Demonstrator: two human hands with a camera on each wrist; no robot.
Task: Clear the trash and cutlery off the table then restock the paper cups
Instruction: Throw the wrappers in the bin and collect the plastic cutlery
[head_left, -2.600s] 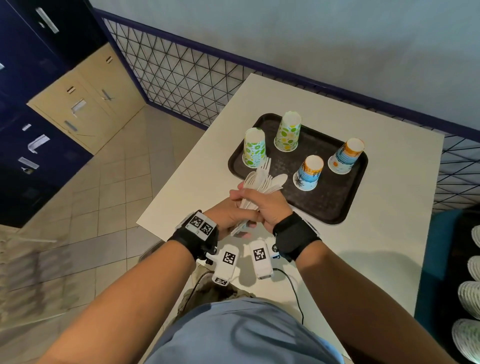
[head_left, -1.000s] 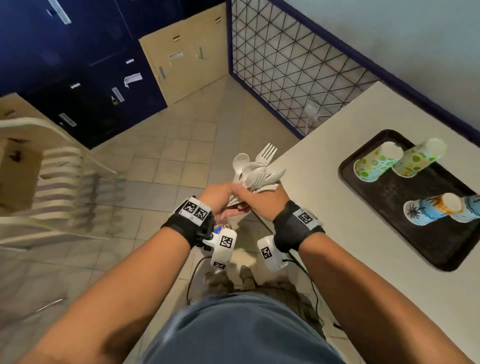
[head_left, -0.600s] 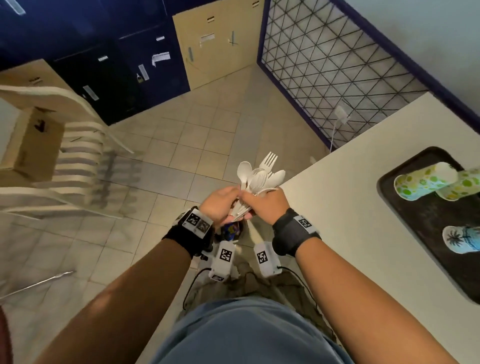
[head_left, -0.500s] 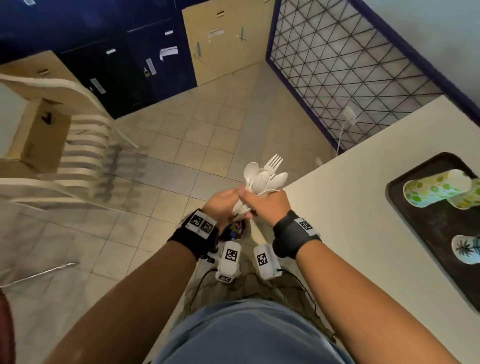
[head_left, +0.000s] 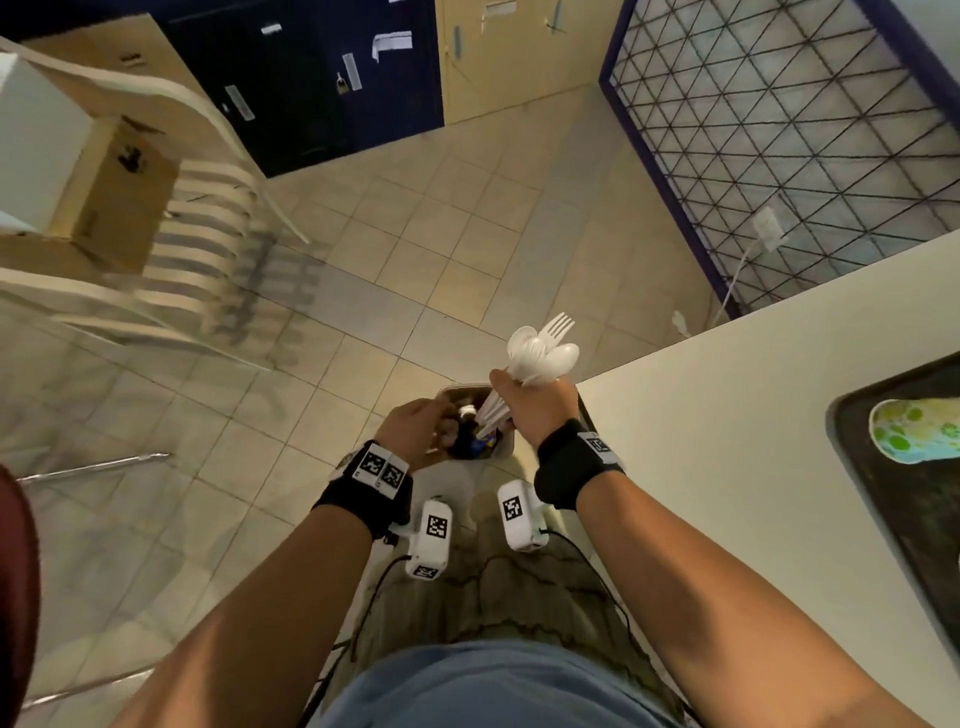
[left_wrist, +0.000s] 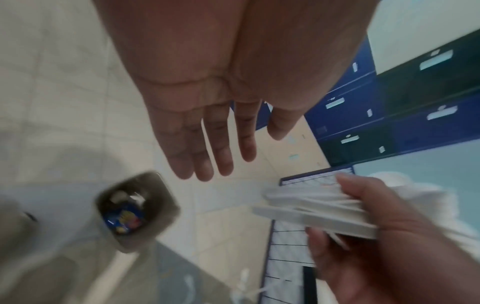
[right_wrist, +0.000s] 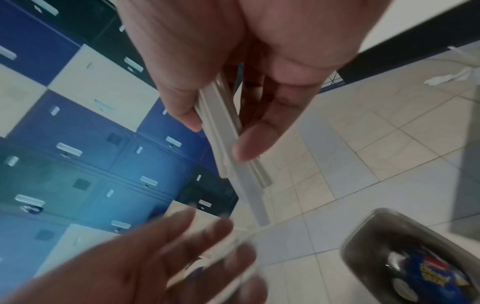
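A person stands at the corner of a white table, looking down at a tiled floor where a small bin holding a blue wrapper sits just below both hands. The right hand clasps a bundle of white plastic cutlery by the handles, spoon bowls and fork tines pointing up, held over the bin beside the table edge. The left hand holds nothing, its fingers straight and loose, just beside the cutlery handles; a dark tray with a green-spotted paper cup lies on the table's right.
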